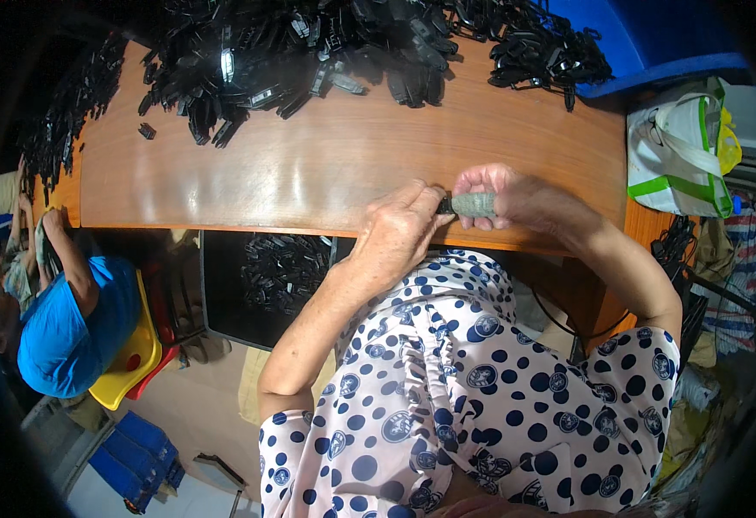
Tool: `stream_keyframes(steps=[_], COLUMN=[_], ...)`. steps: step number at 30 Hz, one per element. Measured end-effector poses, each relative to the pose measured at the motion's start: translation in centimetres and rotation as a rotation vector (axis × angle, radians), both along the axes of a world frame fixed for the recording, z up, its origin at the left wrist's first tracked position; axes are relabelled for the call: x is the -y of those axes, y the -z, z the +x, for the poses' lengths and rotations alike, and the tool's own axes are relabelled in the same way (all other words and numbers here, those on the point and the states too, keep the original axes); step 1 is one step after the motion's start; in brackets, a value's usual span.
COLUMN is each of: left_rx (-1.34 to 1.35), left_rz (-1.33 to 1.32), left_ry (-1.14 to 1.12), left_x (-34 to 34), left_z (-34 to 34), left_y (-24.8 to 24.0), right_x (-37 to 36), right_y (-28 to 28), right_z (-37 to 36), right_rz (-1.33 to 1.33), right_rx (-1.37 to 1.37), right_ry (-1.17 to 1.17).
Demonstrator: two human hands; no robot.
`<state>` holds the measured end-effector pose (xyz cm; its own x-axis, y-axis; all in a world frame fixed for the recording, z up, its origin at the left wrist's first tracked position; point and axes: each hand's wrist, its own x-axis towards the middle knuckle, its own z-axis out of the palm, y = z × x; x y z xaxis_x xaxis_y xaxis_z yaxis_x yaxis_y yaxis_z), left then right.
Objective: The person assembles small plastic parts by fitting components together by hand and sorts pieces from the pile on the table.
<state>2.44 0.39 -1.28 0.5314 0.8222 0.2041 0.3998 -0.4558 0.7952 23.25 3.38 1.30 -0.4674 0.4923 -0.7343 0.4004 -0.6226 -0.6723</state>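
Observation:
Both hands meet over the near edge of the wooden table, in front of my body. My left hand [400, 223] is closed, its fingertips pinching a small black plastic piece [444, 205]. Most of that piece is hidden by the fingers. Just to its right, my right hand [520, 200] is closed with curled fingers. A grey-green wrapped shape [473, 205] points from it toward the black piece. Whether this is a covered thumb or a wrapped handle, I cannot tell.
Heaps of black plastic parts [292, 52] cover the table's [309, 173] far side. More parts lie in an open drawer [285, 272] below. Right stand a blue bin [654, 78] and a white-green bag [676, 155]. A person in blue [80, 319] sits left on a yellow chair [132, 367].

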Motion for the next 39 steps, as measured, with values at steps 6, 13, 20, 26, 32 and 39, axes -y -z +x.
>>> stream_keyframes(steps=[6, 13, 20, 26, 32, 39], left_rx=[0.319, 0.615, 0.657, 0.765, -0.157, -0.779], left_rz=[-0.431, -0.624, -0.732, -0.734, -0.096, 0.279], left_ry=[-0.074, -0.071, 0.01, -0.128, -0.473, -0.294], left_x=[-1.0, -2.8, -4.8, -4.4, -9.5, -13.1], left_z=[1.8, 4.2, 4.9, 4.4, -2.1, -2.8], left_y=[-0.7, 1.0, 1.2, 1.1, 1.0, 0.1], right_x=[-0.2, -0.2, 0.9, -2.5, -7.2, -9.2], right_y=[1.0, 3.1, 3.4, 2.9, 1.9, 2.7], right_z=[1.9, 4.5, 1.6, 5.2, 10.7, 11.2], right_rz=[-0.179, -0.188, -0.059, 0.556, 1.383, 1.561], right_rx=[-0.308, -0.667, -0.722, -0.169, 0.827, 0.884], right_ry=[0.167, 0.065, 0.411, -0.101, -0.254, -0.411])
